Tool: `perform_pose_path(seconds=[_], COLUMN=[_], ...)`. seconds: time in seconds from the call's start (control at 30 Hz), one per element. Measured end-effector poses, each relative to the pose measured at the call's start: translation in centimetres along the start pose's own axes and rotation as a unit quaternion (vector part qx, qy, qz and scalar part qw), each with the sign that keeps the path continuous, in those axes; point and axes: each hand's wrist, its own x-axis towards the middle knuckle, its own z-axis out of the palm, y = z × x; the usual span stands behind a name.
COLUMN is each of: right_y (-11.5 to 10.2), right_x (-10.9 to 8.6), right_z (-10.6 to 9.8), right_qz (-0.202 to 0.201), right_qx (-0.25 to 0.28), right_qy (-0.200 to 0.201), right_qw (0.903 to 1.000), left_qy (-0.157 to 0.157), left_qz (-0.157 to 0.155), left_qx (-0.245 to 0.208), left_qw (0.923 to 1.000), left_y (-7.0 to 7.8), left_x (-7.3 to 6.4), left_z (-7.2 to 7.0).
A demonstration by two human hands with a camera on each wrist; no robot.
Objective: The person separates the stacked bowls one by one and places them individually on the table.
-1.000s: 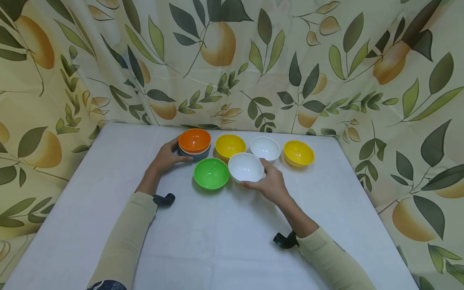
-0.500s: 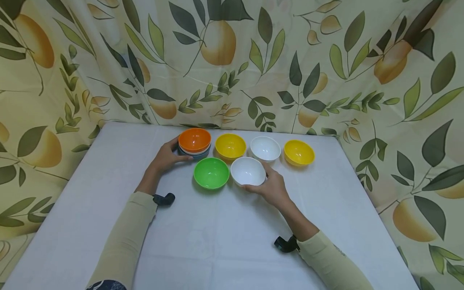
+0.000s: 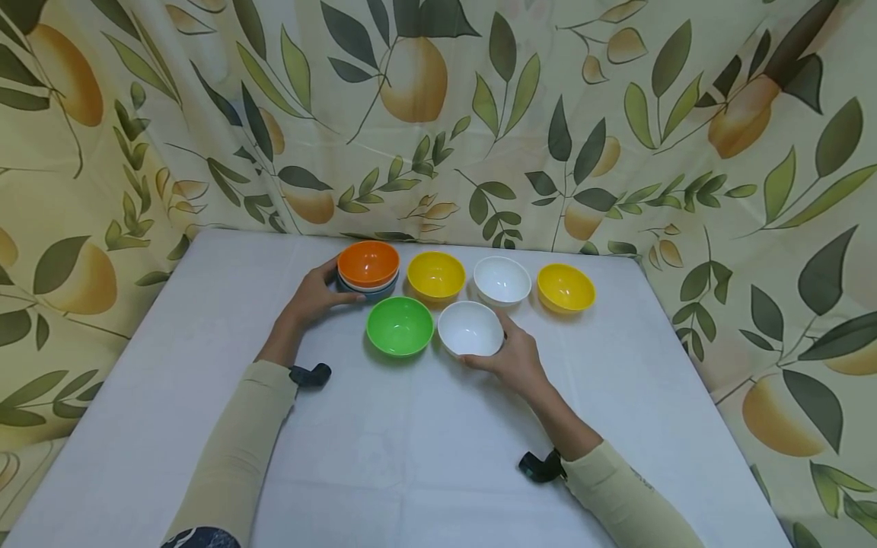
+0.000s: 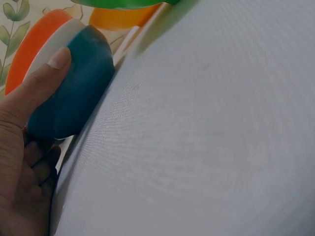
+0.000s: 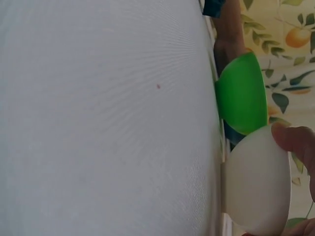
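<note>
At the back left of the table, my left hand (image 3: pixel 317 294) holds the side of a stack of bowls: an orange bowl (image 3: pixel 368 262) on top, a white one under it, a blue bowl (image 4: pixel 81 86) at the bottom. The left thumb presses the blue bowl's wall in the left wrist view. My right hand (image 3: pixel 514 352) grips the right side of a white bowl (image 3: pixel 470 329), thumb near its rim. That bowl stands upright on the table, just right of a green bowl (image 3: pixel 400 327). Some fingers of both hands are hidden behind the bowls.
Behind the front bowls, a yellow bowl (image 3: pixel 435 275), another white bowl (image 3: pixel 502 281) and a second yellow bowl (image 3: pixel 565 288) form a row. The white-covered table (image 3: pixel 404 457) ends at a patterned curtain (image 3: pixel 425 167) at the back.
My right hand has brought the white bowl slightly nearer and to the right, lowering it beside the green bowl. The left hand stays on the stack.
</note>
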Motion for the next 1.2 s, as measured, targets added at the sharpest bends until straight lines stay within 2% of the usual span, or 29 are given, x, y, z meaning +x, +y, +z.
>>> perform_pose_path(seconds=[0.3,0.63,1.2], right_y=[0.34,0.54,0.55], right_x=[-0.20,-0.45,-0.63], right_z=[0.30,0.31,0.20], right_qz=[-0.010,-0.016,-0.006], right_qx=[0.005,-0.005,0.000], right_qy=[0.007,0.025,0.015], right_qw=[0.9999,0.9995,0.9999], left_qy=[0.004,0.000,0.001], left_qz=[-0.013,0.020,0.009], left_qx=[0.007,-0.012,-0.009], left_qw=[0.9999,0.9997,0.9999], left_y=[-0.15,-0.31,-0.10], left_x=[0.04,0.10,0.01], left_z=[-0.01,0.05,-0.05])
